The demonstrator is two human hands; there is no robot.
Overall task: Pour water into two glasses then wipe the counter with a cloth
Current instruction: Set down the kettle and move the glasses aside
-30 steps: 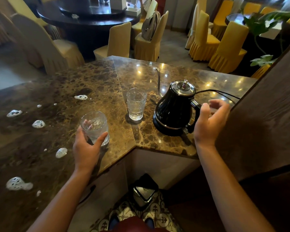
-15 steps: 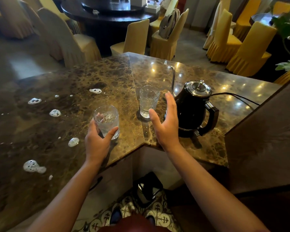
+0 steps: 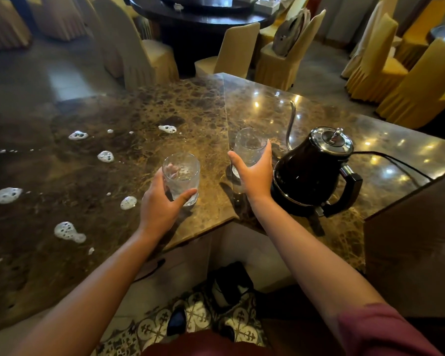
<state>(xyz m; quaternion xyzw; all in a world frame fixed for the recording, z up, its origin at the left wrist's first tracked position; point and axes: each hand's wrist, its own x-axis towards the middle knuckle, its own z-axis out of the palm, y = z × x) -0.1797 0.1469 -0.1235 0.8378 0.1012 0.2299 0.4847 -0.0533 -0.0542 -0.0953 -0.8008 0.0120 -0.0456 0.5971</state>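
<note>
Two clear glasses with water stand on the brown marble counter (image 3: 144, 106). My left hand (image 3: 159, 206) is wrapped around the near glass (image 3: 181, 176) close to the counter's front edge. My right hand (image 3: 254, 173) grips the far glass (image 3: 248, 146) from its near side, thumb on the left, fingers on the right. A black gooseneck kettle (image 3: 316, 170) sits on its base just right of that glass, spout pointing away. No cloth is in view.
Several white foam patches (image 3: 7, 195) dot the left half of the counter. The kettle's cord (image 3: 396, 163) runs right toward a wooden panel (image 3: 416, 242). Covered chairs (image 3: 406, 73) and a dark round table (image 3: 203, 14) stand beyond the counter.
My right hand left the kettle handle, swung left and closed around the far glass. My left hand has stayed on the near glass.
</note>
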